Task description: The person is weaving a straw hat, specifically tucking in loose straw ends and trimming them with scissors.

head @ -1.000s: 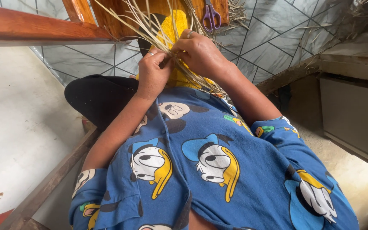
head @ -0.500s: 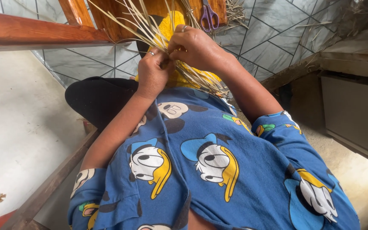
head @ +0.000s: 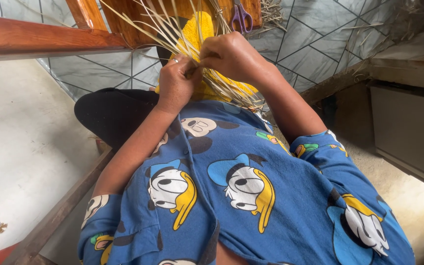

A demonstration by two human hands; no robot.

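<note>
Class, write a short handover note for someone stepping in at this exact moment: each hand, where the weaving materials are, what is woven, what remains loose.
Left hand: pinching pale straw strips against the yellow woven piece.
Right hand: closed over the strips beside the left hand, fingers curled on the weave.
Materials: the woven piece sits above the lap; purple-handled scissors lie on the wooden board beyond it, with straw offcuts beside them.
Done: a yellow section is woven.
Left: many strip ends fan out unwoven.

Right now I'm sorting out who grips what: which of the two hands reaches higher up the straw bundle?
The right hand: it lies over the pale straw strips farther from the body, beside the yellow woven piece. The left hand pinches strands lower, nearer the blue shirt.
</note>
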